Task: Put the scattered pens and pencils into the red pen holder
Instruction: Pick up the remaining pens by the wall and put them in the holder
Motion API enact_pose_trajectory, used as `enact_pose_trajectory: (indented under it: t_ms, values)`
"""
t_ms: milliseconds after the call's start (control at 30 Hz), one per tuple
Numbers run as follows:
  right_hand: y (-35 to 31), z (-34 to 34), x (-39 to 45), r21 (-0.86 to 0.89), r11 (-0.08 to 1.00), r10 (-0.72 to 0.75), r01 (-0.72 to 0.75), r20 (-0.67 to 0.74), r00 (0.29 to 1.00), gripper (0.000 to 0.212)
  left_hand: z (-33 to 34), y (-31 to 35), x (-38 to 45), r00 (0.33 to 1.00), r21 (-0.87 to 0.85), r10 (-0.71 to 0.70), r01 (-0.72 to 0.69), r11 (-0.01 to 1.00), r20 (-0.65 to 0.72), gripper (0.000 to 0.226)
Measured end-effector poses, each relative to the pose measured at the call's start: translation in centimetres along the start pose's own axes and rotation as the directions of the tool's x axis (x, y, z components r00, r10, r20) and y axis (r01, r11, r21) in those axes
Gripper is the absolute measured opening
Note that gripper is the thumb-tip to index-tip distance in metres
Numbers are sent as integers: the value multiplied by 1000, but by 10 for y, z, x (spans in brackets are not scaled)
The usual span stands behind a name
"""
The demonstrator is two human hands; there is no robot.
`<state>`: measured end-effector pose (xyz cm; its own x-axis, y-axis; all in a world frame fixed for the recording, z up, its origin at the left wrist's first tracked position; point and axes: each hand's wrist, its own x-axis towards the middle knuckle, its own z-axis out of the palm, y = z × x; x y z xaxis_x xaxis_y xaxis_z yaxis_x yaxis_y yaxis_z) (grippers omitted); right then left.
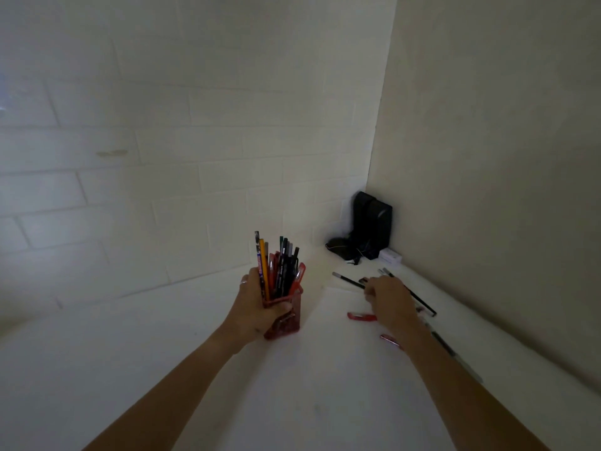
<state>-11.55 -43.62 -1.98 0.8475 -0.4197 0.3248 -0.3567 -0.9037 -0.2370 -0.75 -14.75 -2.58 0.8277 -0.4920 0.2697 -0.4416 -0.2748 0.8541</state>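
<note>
The red pen holder point(287, 323) stands on the white table, filled with several upright pens and pencils point(276, 268). My left hand point(260, 307) is wrapped around its left side. To the right, my right hand point(392, 301) lies palm down over a scatter of pens, fingertips touching a dark pencil point(348, 280). Another long black pencil point(416, 296) runs out from under the hand toward the wall. A red pen point(359, 316) lies by the hand's left edge and a pink pen point(389, 340) under the wrist. Whether the fingers grip anything is hidden.
Two walls meet in a corner at the back right. Dark speaker-like boxes point(372, 222) with cords and a small white box point(390, 255) stand in that corner. A long thin pen point(455, 356) lies along the right wall beside my forearm.
</note>
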Motion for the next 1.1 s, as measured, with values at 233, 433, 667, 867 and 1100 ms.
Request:
enact_pose_trajectory:
  t_ms: [233,433,667,867,1100]
  values:
    - [26,-34,-14,72,996,-71,53,273,959,10,1,-18,10,1000,42,-11,11,999,-3,77]
    - [17,-24,-25,-44,986,-144,159,249,958,23,3,-28,16,999,37,-33,33,999,20,82]
    - [-10,-22,-19,-153,972,-160,178,122,980,19,5,-23,16,1000,48,22,-22,999,0,73]
    - [-96,-79,-36,526,808,1,266,-452,892,7,4,-12,13,999,37,49,-49,998,6,69]
    - [-173,-73,-55,753,597,-27,275,-324,946,7,4,-12,12,1000,98,-17,19,995,-16,63]
